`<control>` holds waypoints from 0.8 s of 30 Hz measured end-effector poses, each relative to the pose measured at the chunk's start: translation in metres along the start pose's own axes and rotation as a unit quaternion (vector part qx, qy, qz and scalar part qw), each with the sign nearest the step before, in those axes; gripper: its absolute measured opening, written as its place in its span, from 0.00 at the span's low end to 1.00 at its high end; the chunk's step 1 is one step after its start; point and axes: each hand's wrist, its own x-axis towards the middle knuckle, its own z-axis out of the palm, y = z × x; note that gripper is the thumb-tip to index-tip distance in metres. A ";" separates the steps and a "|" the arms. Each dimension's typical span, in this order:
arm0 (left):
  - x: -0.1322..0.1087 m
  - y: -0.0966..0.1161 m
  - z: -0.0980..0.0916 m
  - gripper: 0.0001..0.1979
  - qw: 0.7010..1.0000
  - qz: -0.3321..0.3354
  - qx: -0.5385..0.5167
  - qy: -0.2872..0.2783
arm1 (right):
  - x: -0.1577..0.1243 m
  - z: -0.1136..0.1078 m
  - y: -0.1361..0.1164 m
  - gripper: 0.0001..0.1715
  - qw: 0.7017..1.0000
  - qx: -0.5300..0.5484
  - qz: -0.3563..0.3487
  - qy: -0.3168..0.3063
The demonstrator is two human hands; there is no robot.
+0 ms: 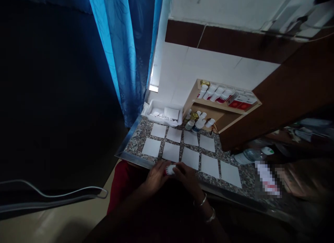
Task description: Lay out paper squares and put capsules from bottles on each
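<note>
Small white bottle (171,170) with a red-marked label: held between both hands at the near edge of the bench (138,138), lying roughly sideways. Left hand (156,175) wraps the red end; right hand (186,175) has its fingers curled at the white end, pinching it as far as can be seen. Whether the cap is on, loose or off: cannot tell.

Just beyond the hands, nine white paper squares (190,158) lie flat, set apart in two rows: five nearer, four behind. Laying-out of these looks done, in my judgement. Whether anything sits on them: too dim to tell. Work with the bottle appears under way, its contents unconfirmed.

Farther out, ahead of the left hand: white plastic tray (169,123) with paper pieces inside. Ahead and right of the hands: wooden shelf (221,104) bearing more bottles (216,93) and red-and-white boxes (241,103), apparently unused at this stage.
</note>
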 end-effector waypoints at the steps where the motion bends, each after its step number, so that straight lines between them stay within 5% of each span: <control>1: -0.001 -0.002 0.000 0.20 1.000 -0.007 0.003 -0.002 | -0.001 0.001 -0.001 0.19 1.000 -0.008 -0.012 -0.009; 8: -0.002 -0.001 -0.025 0.21 0.991 -0.064 -0.055 -0.107 | -0.004 -0.002 -0.008 0.16 0.989 -0.043 -0.120 -0.075; 12: -0.003 0.000 -0.033 0.21 0.990 -0.089 -0.068 -0.081 | -0.001 0.003 -0.010 0.28 0.989 -0.069 -0.100 -0.083; 16: -0.006 -0.002 -0.028 0.21 0.994 -0.073 -0.066 -0.053 | 0.001 0.008 -0.016 0.18 0.992 -0.088 -0.044 -0.074; 21: -0.009 -0.007 -0.026 0.21 0.994 -0.048 -0.093 -0.045 | 0.002 -0.001 -0.022 0.18 0.980 -0.045 -0.141 -0.130; 24: -0.009 -0.008 -0.027 0.21 0.993 -0.055 -0.101 -0.036 | 0.004 0.001 -0.021 0.23 0.979 -0.056 -0.128 -0.148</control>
